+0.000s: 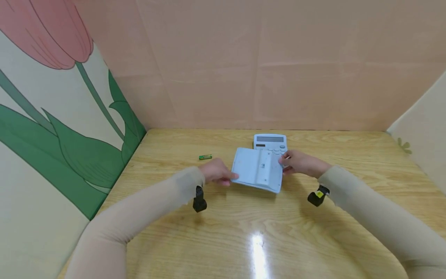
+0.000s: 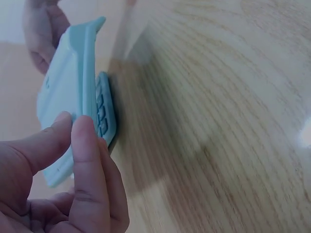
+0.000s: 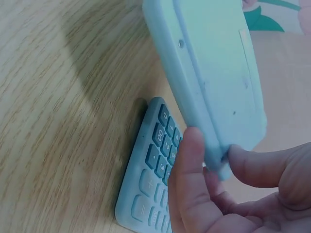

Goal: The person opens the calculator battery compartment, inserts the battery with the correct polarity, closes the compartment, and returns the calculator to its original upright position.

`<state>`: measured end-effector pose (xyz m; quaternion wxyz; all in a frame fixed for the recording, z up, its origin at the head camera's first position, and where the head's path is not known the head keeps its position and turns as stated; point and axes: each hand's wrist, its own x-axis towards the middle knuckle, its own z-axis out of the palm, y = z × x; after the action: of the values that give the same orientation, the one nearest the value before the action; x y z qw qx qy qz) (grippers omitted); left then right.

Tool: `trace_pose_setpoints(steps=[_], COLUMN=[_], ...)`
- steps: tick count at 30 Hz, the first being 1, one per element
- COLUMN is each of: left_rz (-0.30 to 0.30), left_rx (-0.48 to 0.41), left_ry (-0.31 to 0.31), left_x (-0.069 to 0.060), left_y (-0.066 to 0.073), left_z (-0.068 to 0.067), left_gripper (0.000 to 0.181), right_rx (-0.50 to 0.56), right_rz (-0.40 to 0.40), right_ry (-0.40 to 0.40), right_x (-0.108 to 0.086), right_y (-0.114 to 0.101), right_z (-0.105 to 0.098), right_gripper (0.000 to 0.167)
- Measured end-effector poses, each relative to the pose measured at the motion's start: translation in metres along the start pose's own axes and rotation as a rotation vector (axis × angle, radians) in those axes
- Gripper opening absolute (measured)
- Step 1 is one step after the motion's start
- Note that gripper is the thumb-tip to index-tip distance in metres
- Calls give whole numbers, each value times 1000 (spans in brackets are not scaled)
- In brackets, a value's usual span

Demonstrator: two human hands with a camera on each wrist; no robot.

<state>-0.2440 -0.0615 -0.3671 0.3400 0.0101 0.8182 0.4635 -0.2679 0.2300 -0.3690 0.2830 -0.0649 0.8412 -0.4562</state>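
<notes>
Room ran between the sleeves to the raised blue device, which partly blocked the calculator near the worktop's far edge.

You are wearing a long, pale beige left sleeve that is wrinkling near the elbow, and a matching right sleeve. The sleeves are ending at your wrists, leaving your left hand and right hand bare. You are also wearing a small, blocky black left wrist camera and a black right wrist camera that is showing a yellow patch.
</notes>
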Motion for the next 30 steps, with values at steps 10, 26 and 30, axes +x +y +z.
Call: trace_pose_setpoints(steps=[10, 26, 30], left_rz=[37, 188, 220], left_rx=[-120, -492, -514], left_ry=[75, 274, 338], left_x=[2, 10, 10], left_y=[4, 10, 11], left_z=[-8, -24, -25], left_gripper=[22, 35, 31], right_rx=[121, 269, 318], right_rz=[-99, -286, -308], right_ry=[58, 184, 206], right_x=[-5, -8, -8], right_y=[-4, -10, -12], right_z=[-8, -9, -7], right_gripper=[27, 19, 23])
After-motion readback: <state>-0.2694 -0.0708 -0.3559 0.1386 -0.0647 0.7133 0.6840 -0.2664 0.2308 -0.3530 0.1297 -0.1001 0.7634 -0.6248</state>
